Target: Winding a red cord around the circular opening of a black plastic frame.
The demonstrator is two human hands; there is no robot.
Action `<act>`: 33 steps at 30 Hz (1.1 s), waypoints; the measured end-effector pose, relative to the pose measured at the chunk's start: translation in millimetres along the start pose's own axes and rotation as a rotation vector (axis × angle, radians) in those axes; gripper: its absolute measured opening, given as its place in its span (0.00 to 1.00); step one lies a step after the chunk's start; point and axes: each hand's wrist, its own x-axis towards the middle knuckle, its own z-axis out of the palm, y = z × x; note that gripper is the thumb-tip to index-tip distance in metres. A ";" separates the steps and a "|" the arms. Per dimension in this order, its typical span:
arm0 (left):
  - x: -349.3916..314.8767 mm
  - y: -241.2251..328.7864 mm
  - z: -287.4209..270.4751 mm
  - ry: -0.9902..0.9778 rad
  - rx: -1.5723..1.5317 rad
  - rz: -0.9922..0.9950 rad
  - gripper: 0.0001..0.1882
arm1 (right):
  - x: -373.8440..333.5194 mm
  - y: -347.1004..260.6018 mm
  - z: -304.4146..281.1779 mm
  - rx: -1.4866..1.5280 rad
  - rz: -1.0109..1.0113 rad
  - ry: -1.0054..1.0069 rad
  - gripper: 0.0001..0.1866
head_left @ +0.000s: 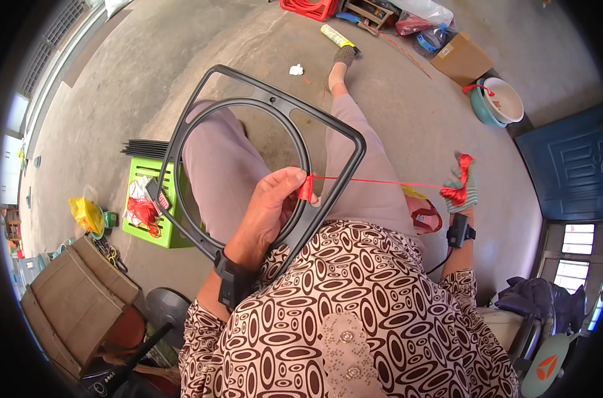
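- One black frame (pixel 305 147), one taut red strand (pixel 381 181), one green crate (pixel 161 235) left, two basins (pixel 504 93) far right.
- Frame over the lap: rounded corners, round inner ring, tight red coil (pixel 306 188) on its right side.
- Pinching the coil with left hand (pixel 273 197); gripping a red bundle (pixel 455 194) with gloved right hand (pixel 469 191).

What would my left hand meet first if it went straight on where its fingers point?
Your left hand would meet the red winding on the ring first, since it touches it now; beyond, probably the frame's outer bar, though depth is unclear.
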 end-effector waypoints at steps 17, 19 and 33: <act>10.5 -15.7 14.5 -0.156 0.062 -0.089 0.11 | -3.9 102.9 282.7 -0.366 0.387 -0.443 0.16; 8.9 -19.3 18.0 -0.086 0.032 -0.007 0.11 | -6.4 108.7 281.4 -0.045 0.575 -0.606 0.18; 11.0 -22.9 -5.5 -0.139 -0.024 0.058 0.10 | 11.2 116.3 218.2 -0.140 0.425 -0.431 0.22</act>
